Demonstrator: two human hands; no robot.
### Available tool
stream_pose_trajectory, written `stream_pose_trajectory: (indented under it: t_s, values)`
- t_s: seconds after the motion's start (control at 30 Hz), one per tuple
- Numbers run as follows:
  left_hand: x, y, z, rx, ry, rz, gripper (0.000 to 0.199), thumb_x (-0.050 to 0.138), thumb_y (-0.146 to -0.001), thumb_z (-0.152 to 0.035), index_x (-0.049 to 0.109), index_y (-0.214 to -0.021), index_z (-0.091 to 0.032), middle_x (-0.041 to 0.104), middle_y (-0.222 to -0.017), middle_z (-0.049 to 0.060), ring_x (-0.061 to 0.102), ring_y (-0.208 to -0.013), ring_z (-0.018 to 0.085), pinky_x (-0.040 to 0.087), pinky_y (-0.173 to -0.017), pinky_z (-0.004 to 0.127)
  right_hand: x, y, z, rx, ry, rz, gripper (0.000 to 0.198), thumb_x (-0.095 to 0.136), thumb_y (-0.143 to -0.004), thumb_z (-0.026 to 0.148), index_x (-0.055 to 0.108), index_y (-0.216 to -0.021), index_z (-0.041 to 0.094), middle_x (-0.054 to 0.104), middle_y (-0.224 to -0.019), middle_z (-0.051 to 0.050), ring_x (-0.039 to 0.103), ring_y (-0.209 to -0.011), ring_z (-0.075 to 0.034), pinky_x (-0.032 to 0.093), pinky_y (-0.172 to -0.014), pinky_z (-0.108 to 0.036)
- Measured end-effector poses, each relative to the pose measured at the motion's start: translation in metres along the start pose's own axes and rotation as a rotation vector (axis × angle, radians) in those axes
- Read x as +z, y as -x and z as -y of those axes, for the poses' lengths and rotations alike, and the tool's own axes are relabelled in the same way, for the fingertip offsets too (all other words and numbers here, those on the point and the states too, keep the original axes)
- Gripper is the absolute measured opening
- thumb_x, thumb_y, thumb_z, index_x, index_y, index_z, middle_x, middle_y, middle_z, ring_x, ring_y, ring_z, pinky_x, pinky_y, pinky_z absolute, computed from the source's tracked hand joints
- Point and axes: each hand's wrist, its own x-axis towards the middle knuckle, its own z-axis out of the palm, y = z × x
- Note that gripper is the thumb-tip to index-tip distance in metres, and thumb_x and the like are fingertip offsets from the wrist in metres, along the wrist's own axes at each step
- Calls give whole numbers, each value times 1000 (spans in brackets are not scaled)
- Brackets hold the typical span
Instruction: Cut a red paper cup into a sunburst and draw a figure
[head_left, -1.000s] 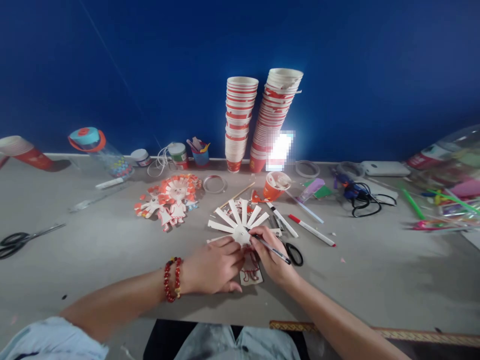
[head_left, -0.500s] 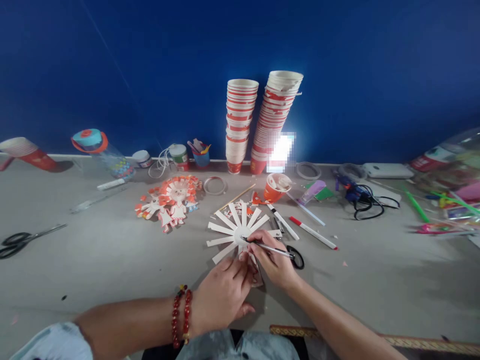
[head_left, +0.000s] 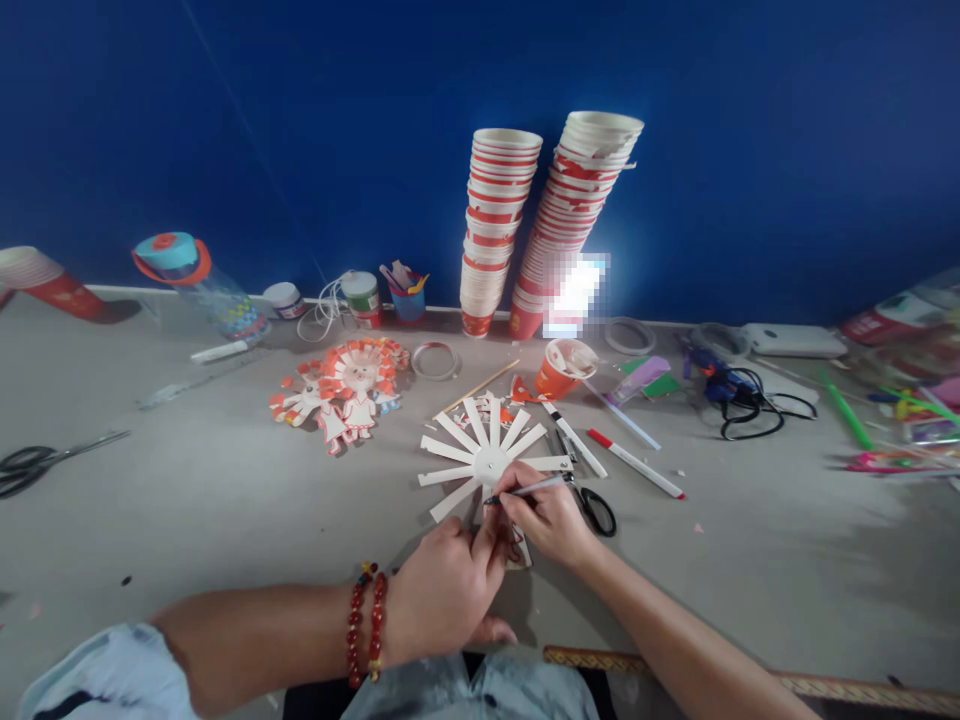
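A white paper cutout (head_left: 489, 464) with strips fanning out from a round centre lies on the table in front of me. My right hand (head_left: 553, 518) grips a pen (head_left: 537, 487), its dark tip low on the cutout beside my left fingertips. My left hand (head_left: 448, 572), wearing red beads, has its fingers together on the lower part of the cutout, holding it. Some red-outlined drawing shows between the hands; the rest there is hidden. Black-handled scissors (head_left: 598, 512) lie partly under the strips, just right of my right hand.
Finished-looking paper figures (head_left: 358, 385) lie to the left. Two tall stacks of paper cups (head_left: 495, 230) stand at the blue wall. A red marker (head_left: 637, 465), a black-ended marker (head_left: 577, 440) and a scrap-filled cup (head_left: 559, 378) are right of centre. More scissors (head_left: 52, 462) rest far left.
The pen tip has moved from the cutout's round centre down towards my left fingertips, and the pen lies flatter. The camera view has shifted slightly. My left hand stays on the cutout.
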Motion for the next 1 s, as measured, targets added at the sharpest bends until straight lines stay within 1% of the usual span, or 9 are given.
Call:
stream_pose_trajectory:
  t_s: [0.07, 0.23, 0.47, 0.63, 0.77, 0.83, 1.0]
  values:
    - [1, 0, 1, 8, 13, 0, 94, 45, -83, -74, 38, -141, 0, 43, -141, 33, 63, -102, 34, 43, -81, 41, 0, 0, 0, 5, -1, 7, 14, 46, -79, 14, 57, -74, 20, 55, -60, 3, 51, -49, -11, 39, -51, -21]
    - [3, 1, 1, 25, 22, -12, 92, 42, -84, -73, 39, -140, 0, 43, -141, 33, 60, -109, 35, 43, -81, 41, 1, -1, -2, -1, 18, 7, 15, 45, -79, 14, 57, -72, 21, 55, -60, 3, 50, -52, -12, 38, -51, -21]
    - [1, 1, 1, 25, 7, -15, 96, 42, -83, -74, 37, -141, 2, 43, -140, 34, 61, -105, 33, 43, -82, 41, 2, 0, -4, 22, 18, 26, 14, 45, -80, 14, 57, -74, 20, 54, -61, 3, 50, -52, -12, 39, -51, -21]
    - [2, 0, 1, 8, -2, -12, 99, 42, -81, -77, 38, -141, 1, 43, -141, 34, 63, -97, 33, 43, -79, 42, 2, 1, -4, 14, 22, 23, 13, 46, -80, 14, 56, -74, 20, 54, -63, 3, 51, -52, -12, 39, -52, -21]
    - [3, 1, 1, 29, -2, -6, 96, 38, -84, -75, 36, -142, 2, 41, -142, 35, 60, -107, 34, 43, -80, 42, 2, 0, -6, 35, 1, 28, 14, 45, -82, 15, 54, -73, 20, 52, -61, 4, 49, -49, -10, 38, -50, -21]
    - [3, 1, 1, 31, -1, -4, 97, 39, -84, -75, 36, -141, 3, 41, -141, 35, 59, -111, 35, 44, -80, 41, 2, 0, -7, 28, 10, 22, 14, 45, -83, 16, 54, -72, 20, 52, -61, 4, 49, -50, -11, 38, -51, -21]
    - [2, 1, 1, 28, -20, -8, 100, 41, -82, -76, 35, -141, 4, 40, -142, 36, 59, -110, 35, 45, -80, 42, 1, 1, -8, 23, 49, 5, 14, 46, -83, 15, 53, -72, 21, 52, -62, 4, 49, -53, -11, 39, -54, -21]
